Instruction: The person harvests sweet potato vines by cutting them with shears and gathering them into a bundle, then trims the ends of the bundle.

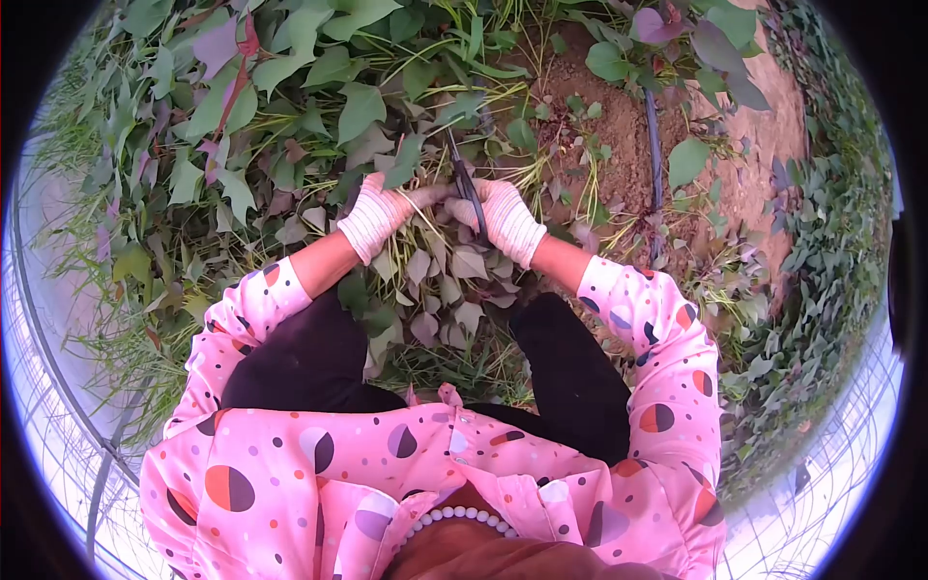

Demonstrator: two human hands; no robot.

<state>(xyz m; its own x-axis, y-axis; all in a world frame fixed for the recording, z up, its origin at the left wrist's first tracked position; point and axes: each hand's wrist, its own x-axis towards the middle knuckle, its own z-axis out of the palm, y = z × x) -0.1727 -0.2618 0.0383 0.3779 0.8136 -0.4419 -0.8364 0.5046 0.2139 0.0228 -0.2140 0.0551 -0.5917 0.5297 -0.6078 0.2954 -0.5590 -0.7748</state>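
Note:
My left hand (383,211), in a white knitted glove with soiled fingers, is closed around leafy vine stems (418,205) in front of my knees. Below it hangs a bunch of leaves (449,275), pale and purplish on their undersides. In my right hand (501,215), gloved the same way, is a pair of dark scissors (466,184). Their blades point up and away from me, into the green foliage. Both hands are close together, fingertips almost meeting over the stems. Some of the left fingers are hidden by leaves.
Dense lobed leaves (358,106) fill the ground ahead and to the left. Brown soil (619,135) shows on the right, with a dark hose (655,150) running across it. Farther right is another leafy row (841,242). My dark-trousered knees (570,362) flank the hanging leaves.

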